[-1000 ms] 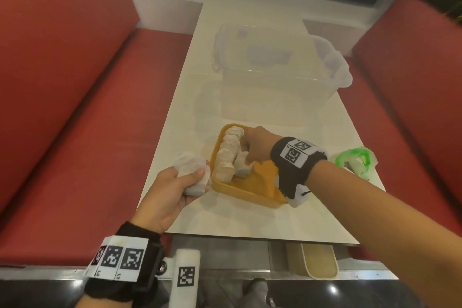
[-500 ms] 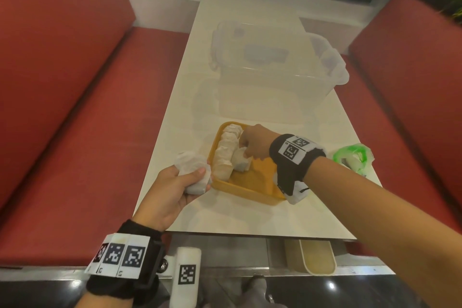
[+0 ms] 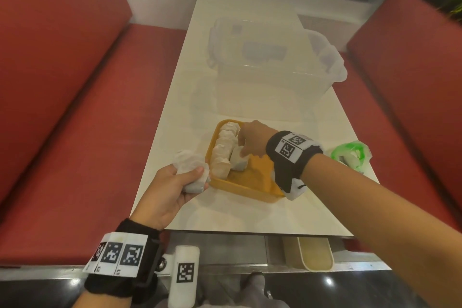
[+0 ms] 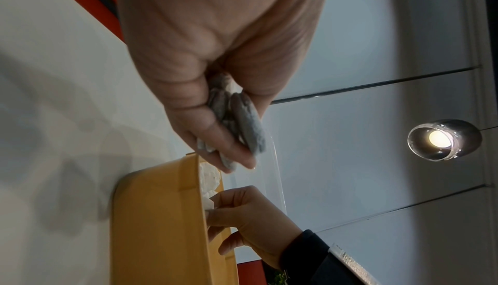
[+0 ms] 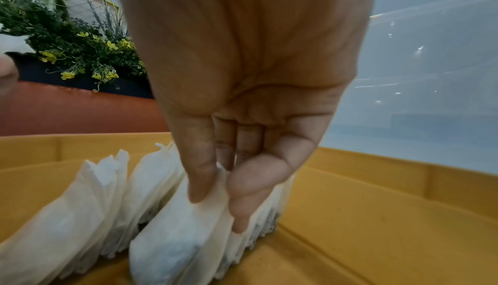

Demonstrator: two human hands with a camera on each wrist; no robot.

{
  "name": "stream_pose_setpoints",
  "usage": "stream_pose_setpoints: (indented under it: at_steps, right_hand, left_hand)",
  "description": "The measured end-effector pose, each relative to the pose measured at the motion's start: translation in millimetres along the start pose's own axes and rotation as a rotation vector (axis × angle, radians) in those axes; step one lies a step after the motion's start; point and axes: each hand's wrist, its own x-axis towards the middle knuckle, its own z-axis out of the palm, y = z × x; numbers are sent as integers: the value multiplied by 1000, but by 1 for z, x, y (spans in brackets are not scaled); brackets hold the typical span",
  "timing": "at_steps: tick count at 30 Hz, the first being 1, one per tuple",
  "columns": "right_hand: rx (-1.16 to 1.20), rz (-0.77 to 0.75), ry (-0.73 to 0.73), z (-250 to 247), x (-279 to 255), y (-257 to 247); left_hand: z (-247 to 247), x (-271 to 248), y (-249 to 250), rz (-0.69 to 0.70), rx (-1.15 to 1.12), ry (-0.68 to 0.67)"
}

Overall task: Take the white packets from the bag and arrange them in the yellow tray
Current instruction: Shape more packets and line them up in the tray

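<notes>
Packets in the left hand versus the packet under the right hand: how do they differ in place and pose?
The packets in the left hand are a bunched handful held outside the yellow tray, over the table. The packet under the right hand stands on edge inside the tray, pinched at its top beside a standing row. The left hand wraps its load; the right hand uses fingertips. Both are white.

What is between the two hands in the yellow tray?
In the head view, a row of white packets stands on edge along the yellow tray wall, between the left hand holding packets and the right hand pinching one.
</notes>
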Motion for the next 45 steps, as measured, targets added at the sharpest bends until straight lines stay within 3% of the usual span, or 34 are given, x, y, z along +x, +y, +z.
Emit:
stream_pose_setpoints:
  at_steps: [9, 16, 23, 31, 39, 45]
  right_hand:
    - [-77, 16, -13, -1, 0, -4]
    - [63, 41, -43, -4, -2, 4]
    - [116, -7, 139, -25, -15, 12]
    - [-63, -96, -37, 1, -8, 6]
    - [-63, -111, 78, 2, -3, 10]
    - [-24, -83, 49, 6, 0, 13]
  left_hand:
    - [1, 1, 1, 2, -1, -3]
    - [-1, 3, 1, -7, 2, -13]
    - [-1, 5, 2, -8, 21, -25]
    - [2, 9, 2, -15, 54, -48]
    - [0, 7, 1, -12, 50, -39]
    - [4, 6, 1, -12, 48, -44]
